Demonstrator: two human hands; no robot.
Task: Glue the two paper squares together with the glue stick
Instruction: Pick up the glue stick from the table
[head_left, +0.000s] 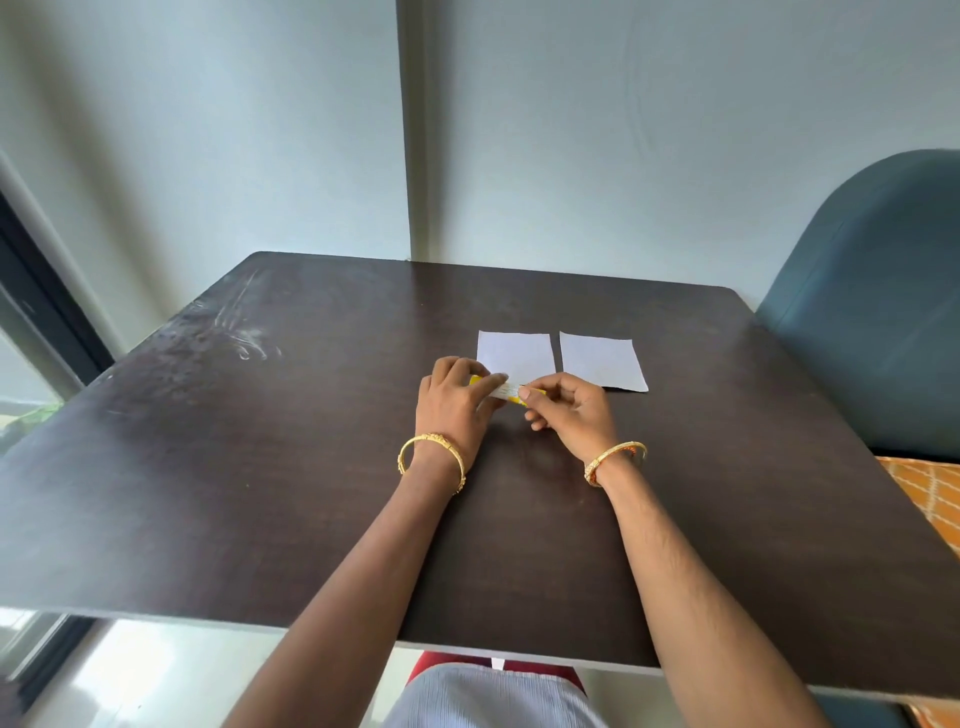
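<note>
**A:** How far along is the gluing?

**B:** Barely begun, by the look of it. The two paper squares lie flat on the dark table (260, 441), side by side with a narrow strip of tabletop between them: the left square (515, 353) and the right square (602, 359). Neither overlaps the other, and no glue shows on either, though a thin smear would be hard to spot from the head camera.

**A:** And the glue stick?

**B:** The glue stick (506, 391) is held level between both hands, just in front of the near edge of the left square. The left hand (452, 402) is wrapped around one end, fingers curled over the barrel. The right hand (571, 410) pinches the other end with its fingertips. That pairing suggests the person is working the cap off or twisting the base, but whether the cap is on or off cannot be told, since the fingers cover both ends.

**A:** So what remains?

**B:** Nearly everything, as a judgement: expose the glue, rub it on one square, lay the other on top, press.

**A:** Any brand on the stick?

**B:** It shows yellow ends and a white band in the middle with some small print, but the print is too small to read. The squares are blank.
</note>
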